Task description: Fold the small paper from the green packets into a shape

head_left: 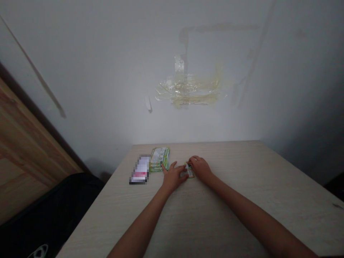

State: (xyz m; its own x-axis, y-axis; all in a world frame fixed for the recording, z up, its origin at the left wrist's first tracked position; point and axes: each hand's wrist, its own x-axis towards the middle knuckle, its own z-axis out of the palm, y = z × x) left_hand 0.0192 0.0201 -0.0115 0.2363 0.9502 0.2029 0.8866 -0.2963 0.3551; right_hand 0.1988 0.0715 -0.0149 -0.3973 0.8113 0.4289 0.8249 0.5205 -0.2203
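One small packet (190, 172) lies between my hands: left hand (173, 176) spread, fingertips at its left edge, right hand (201, 169) curled over its far end; whether either pinches it, I cannot tell. Light, even fingertips should serve best. Packet stack (160, 157) and phone (141, 170) limit my left; table (249, 179) runs wide beyond my right hand

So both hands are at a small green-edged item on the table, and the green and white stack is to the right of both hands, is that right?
Not quite: the head view shows the green and white stack to the left, not the right. The left hand and right hand are indeed at the small green-edged item on the table.
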